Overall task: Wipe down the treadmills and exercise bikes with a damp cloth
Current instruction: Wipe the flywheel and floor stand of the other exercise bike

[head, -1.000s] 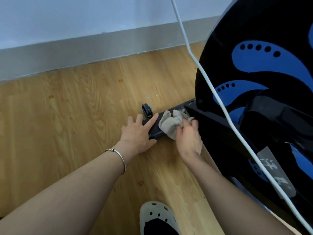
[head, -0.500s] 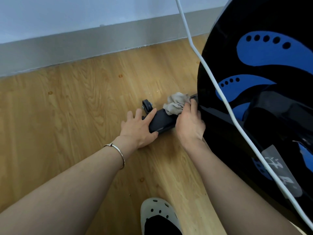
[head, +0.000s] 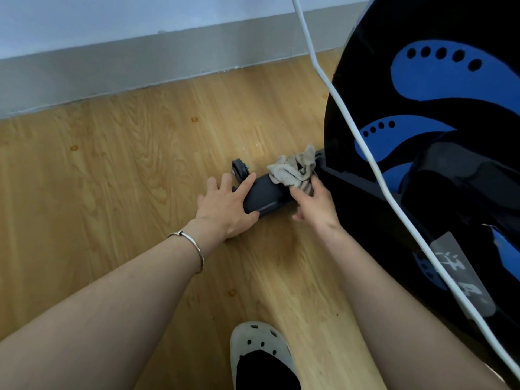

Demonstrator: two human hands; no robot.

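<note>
- The crumpled beige cloth (head: 292, 171) is gripped by the right hand (head: 315, 204). The fingers are curled round its lower folds, and the bulk is bunched above the knuckles.
- The cloth is pressed on the dark base bar (head: 264, 194) of the exercise bike (head: 422, 108), just where the bar meets the black-and-blue housing.
- The bar's free end is steadied by the left hand (head: 225, 206). Its fingers are laid out straight and spread, with the thumb along the near edge — nothing is clasped.
- A small wheel (head: 240, 170) is seen at the bar's tip, just beyond the left fingertips.
- A white cable (head: 351, 122) is strung across the housing, right of the cloth.
- A bracelet (head: 194, 249) is worn on the left wrist, and a pale perforated shoe (head: 259, 350) is planted on the wooden floor (head: 112, 164) below.
</note>
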